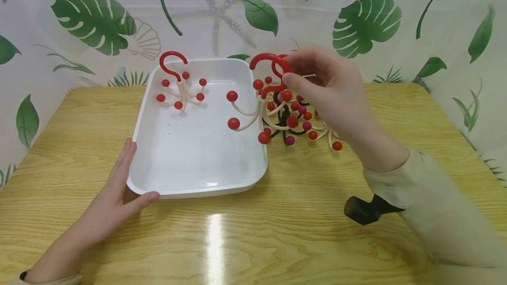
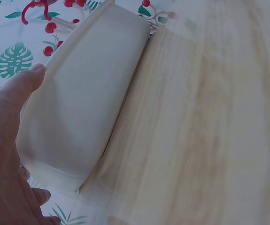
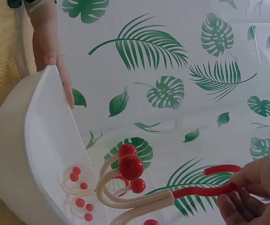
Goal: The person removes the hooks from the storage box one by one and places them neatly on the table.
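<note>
My right hand [image 1: 330, 87] pinches the red hook of a cream multi-arm hanger [image 1: 261, 111] with red ball tips. The hanger is held upright over the right rim of a white tray [image 1: 198, 153]. In the right wrist view, thumb and fingertips grip the red hook [image 3: 205, 190]. My left hand [image 1: 115, 197] rests against the tray's near left corner, its thumb along the front rim and fingers along the left side. Another cream hanger [image 1: 181, 91] with a red hook stands inside the tray, toward the far left.
Right of the tray, several hangers lie in a cluster on the wooden table, among them a black one [image 1: 284, 118] with magenta balls and a cream one [image 1: 328, 131], partly behind my right hand. A leaf-patterned sheet [image 1: 222, 12] rises behind the table.
</note>
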A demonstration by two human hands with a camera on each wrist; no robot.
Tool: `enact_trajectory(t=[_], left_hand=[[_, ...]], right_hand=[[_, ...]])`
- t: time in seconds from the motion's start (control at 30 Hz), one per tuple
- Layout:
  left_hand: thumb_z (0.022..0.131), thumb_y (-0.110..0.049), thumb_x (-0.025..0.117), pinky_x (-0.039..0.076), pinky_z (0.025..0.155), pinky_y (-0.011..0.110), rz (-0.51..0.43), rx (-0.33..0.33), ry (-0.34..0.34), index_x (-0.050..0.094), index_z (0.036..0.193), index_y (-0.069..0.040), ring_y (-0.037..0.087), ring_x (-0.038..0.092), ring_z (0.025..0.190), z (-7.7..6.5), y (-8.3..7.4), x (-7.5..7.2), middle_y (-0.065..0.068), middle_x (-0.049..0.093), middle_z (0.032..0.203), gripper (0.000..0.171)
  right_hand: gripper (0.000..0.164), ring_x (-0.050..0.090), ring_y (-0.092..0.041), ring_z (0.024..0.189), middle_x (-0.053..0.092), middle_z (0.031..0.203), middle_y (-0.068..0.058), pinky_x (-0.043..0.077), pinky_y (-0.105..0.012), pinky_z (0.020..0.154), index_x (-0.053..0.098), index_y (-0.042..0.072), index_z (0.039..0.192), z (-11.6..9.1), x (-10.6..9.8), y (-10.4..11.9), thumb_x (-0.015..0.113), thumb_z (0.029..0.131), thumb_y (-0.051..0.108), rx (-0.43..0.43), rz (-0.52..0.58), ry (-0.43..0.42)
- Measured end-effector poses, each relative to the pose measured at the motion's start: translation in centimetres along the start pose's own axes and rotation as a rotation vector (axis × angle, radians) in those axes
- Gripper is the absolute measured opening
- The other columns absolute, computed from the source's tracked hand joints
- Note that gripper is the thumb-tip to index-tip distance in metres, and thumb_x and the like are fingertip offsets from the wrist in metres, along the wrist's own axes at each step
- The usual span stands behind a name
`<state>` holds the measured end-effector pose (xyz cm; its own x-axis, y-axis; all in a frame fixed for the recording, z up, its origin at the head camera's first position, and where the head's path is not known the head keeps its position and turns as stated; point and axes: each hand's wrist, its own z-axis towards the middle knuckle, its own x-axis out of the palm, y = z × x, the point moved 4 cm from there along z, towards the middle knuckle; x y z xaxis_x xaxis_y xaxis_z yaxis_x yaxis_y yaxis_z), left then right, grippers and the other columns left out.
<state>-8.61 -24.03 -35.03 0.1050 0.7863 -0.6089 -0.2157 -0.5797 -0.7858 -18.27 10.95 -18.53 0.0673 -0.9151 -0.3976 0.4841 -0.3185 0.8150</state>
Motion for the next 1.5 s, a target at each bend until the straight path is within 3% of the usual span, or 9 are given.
enact_trajectory(t=[0.2,0.7,0.93,1.5], left_hand=[[0.085,-0.018,0.073,-0.002,0.107,0.065,0.003,0.000,0.004,-0.008,0.153,-0.030,0.025,-0.011,0.143,0.0,0.1,0.0,-0.006,-0.014,0.157,0.106],[0.085,-0.018,0.074,-0.002,0.106,0.066,0.001,-0.001,0.001,-0.007,0.153,-0.031,0.025,-0.011,0.143,0.0,0.2,0.0,-0.006,-0.015,0.157,0.106],[0.085,-0.018,0.074,-0.002,0.107,0.066,0.002,0.003,0.001,-0.007,0.153,-0.031,0.026,-0.011,0.143,0.0,0.2,0.0,-0.006,-0.014,0.158,0.106],[0.085,-0.017,0.074,-0.002,0.106,0.066,-0.005,-0.003,0.002,-0.007,0.153,-0.031,0.026,-0.011,0.143,0.0,0.1,0.0,-0.006,-0.015,0.157,0.106]], right_hand=[[0.020,0.061,-0.019,0.087,0.064,0.100,-0.009,0.051,-0.020,0.077,0.066,-0.002,0.109,-1.5,-1.3,-0.3,0.065,0.090,0.005,-0.019,-0.058,-0.006],[0.022,0.062,-0.015,0.079,0.066,0.095,-0.002,0.050,-0.016,0.069,0.067,0.004,0.110,-4.3,-4.0,-2.2,0.068,0.089,0.008,0.108,-0.163,-0.011],[0.023,0.064,-0.012,0.080,0.068,0.096,-0.002,0.050,-0.016,0.070,0.067,0.003,0.112,-4.9,-4.3,-3.6,0.068,0.089,0.009,0.121,-0.172,0.009],[0.023,0.065,-0.013,0.082,0.067,0.100,-0.004,0.051,-0.018,0.069,0.066,0.007,0.111,-6.2,-4.1,-6.1,0.067,0.090,0.017,0.270,-0.235,0.044]])
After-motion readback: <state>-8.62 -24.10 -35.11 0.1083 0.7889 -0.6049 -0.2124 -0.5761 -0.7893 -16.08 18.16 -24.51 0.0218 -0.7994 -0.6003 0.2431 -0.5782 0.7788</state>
